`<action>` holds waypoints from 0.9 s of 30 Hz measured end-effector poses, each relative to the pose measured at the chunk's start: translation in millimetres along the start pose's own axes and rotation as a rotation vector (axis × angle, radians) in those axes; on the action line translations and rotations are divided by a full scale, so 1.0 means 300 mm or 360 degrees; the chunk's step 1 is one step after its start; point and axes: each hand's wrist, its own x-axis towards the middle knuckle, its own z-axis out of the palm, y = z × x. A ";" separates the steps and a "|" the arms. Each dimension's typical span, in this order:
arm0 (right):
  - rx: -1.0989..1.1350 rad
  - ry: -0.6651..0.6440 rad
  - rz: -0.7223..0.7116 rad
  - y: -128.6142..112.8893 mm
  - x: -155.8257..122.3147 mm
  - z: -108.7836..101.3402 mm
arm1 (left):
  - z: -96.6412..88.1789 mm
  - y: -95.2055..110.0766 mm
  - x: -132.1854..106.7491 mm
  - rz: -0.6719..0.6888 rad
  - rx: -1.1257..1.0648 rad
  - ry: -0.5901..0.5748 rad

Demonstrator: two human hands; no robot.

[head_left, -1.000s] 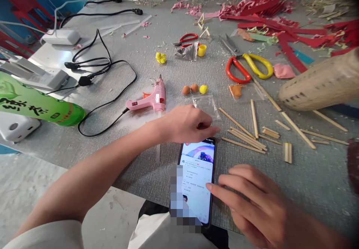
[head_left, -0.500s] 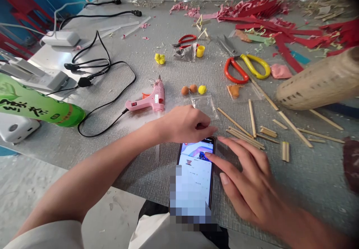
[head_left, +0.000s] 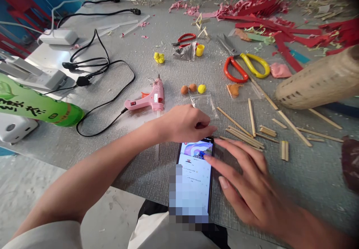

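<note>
A smartphone (head_left: 193, 181) lies lit on the grey table at the near edge. My left hand (head_left: 183, 123) rests just above the phone's top end, fingers curled and pinched together against its upper edge; whether anything is in them does not show. My right hand (head_left: 246, 181) lies to the right of the phone, fingers stretched and apart, the index fingertip touching the upper part of the screen. It holds nothing. A bundle of thin wooden sticks (head_left: 244, 135) lies just beyond my right fingertips.
A pink glue gun (head_left: 148, 98) with a black cord lies beyond my left hand. Small clay balls (head_left: 193, 88), a clear plastic bag (head_left: 204, 103), red-and-yellow scissors (head_left: 244, 67), red paper scraps (head_left: 280, 21), a woven roll (head_left: 314, 82) and a green bottle (head_left: 33, 105) surround them.
My right hand slid up the phone from the lower part of the screen to its upper part and now rests there. The screen content changed. My left hand stayed put.
</note>
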 end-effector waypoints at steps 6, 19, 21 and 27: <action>0.0144 -0.0007 -0.0193 -0.002 -0.007 0.008 | -0.001 0.002 -0.001 -0.0018 0.0013 0.0004; -0.0030 0.0045 0.0028 0.011 -0.008 0.018 | 0.004 -0.001 0.000 -0.0017 0.0026 0.0007; -0.0039 0.0046 0.0045 0.011 -0.006 0.020 | 0.005 0.000 0.000 -0.0017 0.0023 0.0003; -0.0005 0.0151 0.0094 0.009 0.001 0.019 | 0.004 0.002 0.000 -0.0011 0.0028 0.0002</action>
